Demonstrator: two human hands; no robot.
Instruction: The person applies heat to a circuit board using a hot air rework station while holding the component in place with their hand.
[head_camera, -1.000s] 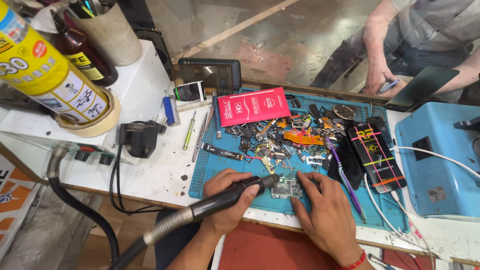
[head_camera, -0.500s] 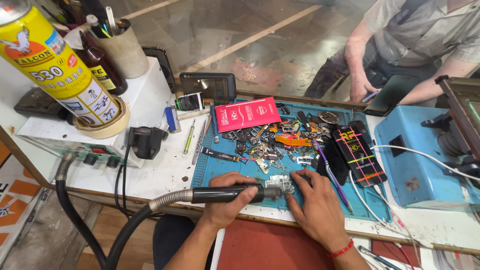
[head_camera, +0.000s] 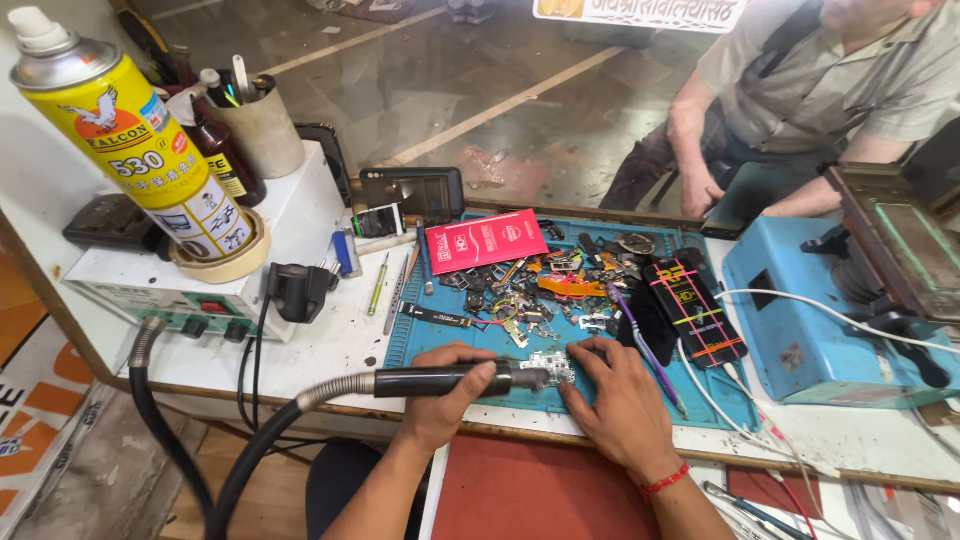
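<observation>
My left hand (head_camera: 446, 392) grips the black handle of a hot-air tool (head_camera: 440, 380), whose metal nozzle points right at a small circuit board (head_camera: 548, 366) on the blue work mat (head_camera: 420, 345). My right hand (head_camera: 622, 402) lies flat on the mat just right of the board, fingertips touching it. A ribbed hose (head_camera: 250, 460) runs from the tool down off the table's front edge.
A heap of small phone parts (head_camera: 545, 285), a red packet (head_camera: 487, 241) and a black phone with coloured bands (head_camera: 693, 310) lie behind. A yellow spray can (head_camera: 140, 150) on the white station (head_camera: 200, 300) stands left, a blue machine (head_camera: 810, 320) right. Another person (head_camera: 810, 100) sits beyond the glass.
The view has shifted and closed in. The tool's handle has swung from slanted to nearly level, its nozzle now at the board. Both hands stay on the mat's front part.
</observation>
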